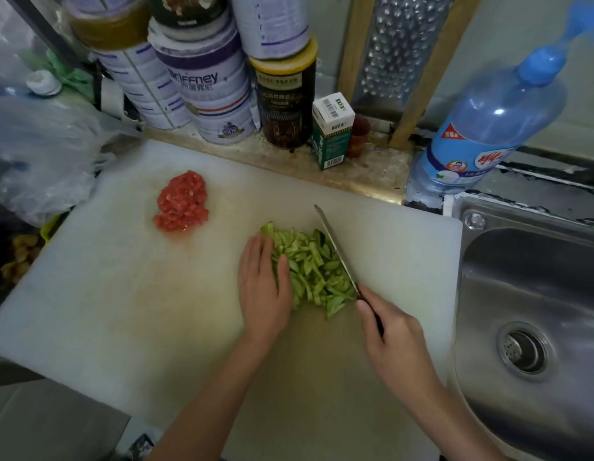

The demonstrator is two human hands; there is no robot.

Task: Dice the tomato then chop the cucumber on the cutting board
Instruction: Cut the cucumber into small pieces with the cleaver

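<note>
Our right hand (394,331) grips the knife (335,244), its blade against the chopped cucumber (314,267). Our flat left hand (262,287) presses the pile's other side on the cutting board (122,311). Diced tomato (182,202) lies beyond that hand, towards the Briffney tin (205,81) and KEFE box (330,134).

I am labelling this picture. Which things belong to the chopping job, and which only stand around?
Job: cutting board, diced tomato, cucumber strips, knife, left hand, right hand.
Around: Briffney tins, dark jar, green carton, grater, blue bottle, sink, plastic bag.
</note>
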